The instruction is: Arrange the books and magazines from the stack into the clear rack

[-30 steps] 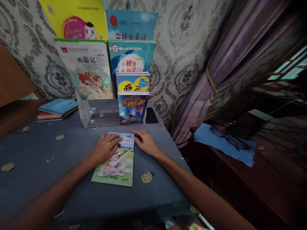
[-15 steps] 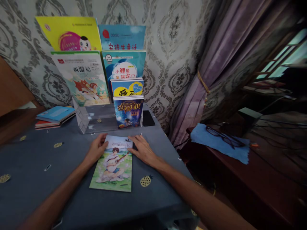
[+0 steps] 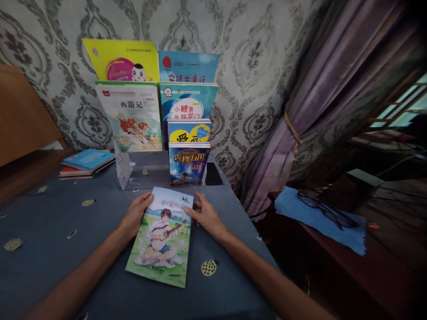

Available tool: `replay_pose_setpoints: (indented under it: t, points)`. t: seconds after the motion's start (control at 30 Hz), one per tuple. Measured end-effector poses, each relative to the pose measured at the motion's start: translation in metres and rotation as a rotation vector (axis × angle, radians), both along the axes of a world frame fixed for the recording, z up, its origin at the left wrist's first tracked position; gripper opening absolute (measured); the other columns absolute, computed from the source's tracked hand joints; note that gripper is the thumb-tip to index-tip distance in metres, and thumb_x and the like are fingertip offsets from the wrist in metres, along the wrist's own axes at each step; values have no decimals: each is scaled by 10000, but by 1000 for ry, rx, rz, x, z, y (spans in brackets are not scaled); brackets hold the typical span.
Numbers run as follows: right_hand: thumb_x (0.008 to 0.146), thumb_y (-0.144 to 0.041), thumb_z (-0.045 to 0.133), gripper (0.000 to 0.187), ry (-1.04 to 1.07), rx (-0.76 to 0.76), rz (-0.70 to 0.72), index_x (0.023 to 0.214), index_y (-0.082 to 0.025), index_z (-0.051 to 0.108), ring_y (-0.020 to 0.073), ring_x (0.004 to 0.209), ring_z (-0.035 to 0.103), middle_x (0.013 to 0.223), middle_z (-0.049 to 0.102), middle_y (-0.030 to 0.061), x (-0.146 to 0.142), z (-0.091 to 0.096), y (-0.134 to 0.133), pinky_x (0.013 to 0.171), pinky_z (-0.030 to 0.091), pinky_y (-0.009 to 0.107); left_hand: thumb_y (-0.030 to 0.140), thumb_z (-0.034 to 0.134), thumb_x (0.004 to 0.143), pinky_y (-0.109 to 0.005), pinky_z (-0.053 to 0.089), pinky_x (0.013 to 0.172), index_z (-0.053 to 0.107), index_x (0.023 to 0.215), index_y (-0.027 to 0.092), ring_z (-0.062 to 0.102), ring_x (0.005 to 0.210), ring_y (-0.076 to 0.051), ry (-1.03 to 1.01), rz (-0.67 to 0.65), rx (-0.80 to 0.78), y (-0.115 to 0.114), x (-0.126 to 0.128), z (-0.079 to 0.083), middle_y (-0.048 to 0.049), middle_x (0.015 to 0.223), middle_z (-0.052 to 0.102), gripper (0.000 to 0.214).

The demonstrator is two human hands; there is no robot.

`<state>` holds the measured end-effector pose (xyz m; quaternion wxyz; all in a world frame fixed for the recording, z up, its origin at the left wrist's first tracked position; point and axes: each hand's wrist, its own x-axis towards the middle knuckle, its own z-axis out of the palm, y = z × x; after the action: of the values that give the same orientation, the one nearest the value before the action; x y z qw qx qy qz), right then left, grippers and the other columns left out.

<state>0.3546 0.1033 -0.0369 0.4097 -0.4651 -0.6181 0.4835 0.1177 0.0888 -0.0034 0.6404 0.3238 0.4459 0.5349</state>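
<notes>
A thin book with a guitar player on its green cover (image 3: pixel 162 240) is tilted up at its far end, near edge toward me. My left hand (image 3: pixel 135 215) grips its upper left edge with fingers curled around it. My right hand (image 3: pixel 205 214) holds the upper right edge, thumb on the cover. Just beyond the book stands a clear tiered display rack (image 3: pixel 133 166) holding several upright books, the nearest a dark blue one (image 3: pixel 187 165).
The blue-grey tablecloth (image 3: pixel 50 231) has pineapple prints. A small stack of books (image 3: pixel 87 162) lies at back left. A black phone (image 3: pixel 212 174) lies right of the rack. Glasses (image 3: pixel 323 209) on a blue cloth rest on a dark side surface; purple curtain (image 3: pixel 300 111) at right.
My left hand slid off the cover to the book's left edge. Both hands now grip the top corners and the book's far end has lifted off the table.
</notes>
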Motion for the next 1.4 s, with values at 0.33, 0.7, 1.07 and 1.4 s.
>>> replay_pose_setpoints:
  t: [0.33, 0.7, 1.07, 1.4]
  points:
    - [733, -574, 778, 457, 284, -186, 364, 919, -159, 731, 95, 545, 561, 768, 716, 38, -15, 22, -25, 404, 393, 184, 426, 881, 600, -203, 504, 500, 657, 1070, 148, 721, 671, -198, -1, 115, 161, -14, 4, 22, -36, 792, 754, 590]
    - [940, -446, 577, 321, -77, 526, 125, 1032, -180, 731, 194, 755, 669, 847, 741, 44, -8, 72, -24, 684, 533, 291, 383, 901, 607, -332, 603, 780, 718, 967, 137, 740, 832, -238, 146, 26, 353, -21, 4, 24, -92, 968, 791, 474]
    - [965, -411, 530, 273, -206, 593, -24, 934, -201, 701, 208, 697, 712, 833, 771, 58, -16, 19, -30, 617, 554, 269, 422, 897, 608, -429, 591, 920, 763, 1023, 139, 741, 969, -286, 181, -158, 318, -21, 0, -4, -104, 1060, 781, 519]
    - [962, -426, 562, 258, -226, 554, 0, 973, -215, 710, 215, 722, 728, 856, 779, 53, -15, 5, -34, 642, 574, 275, 394, 918, 587, -467, 502, 1057, 758, 1083, 188, 697, 1114, -296, 203, -317, 234, -18, -12, -10, -92, 1164, 753, 561]
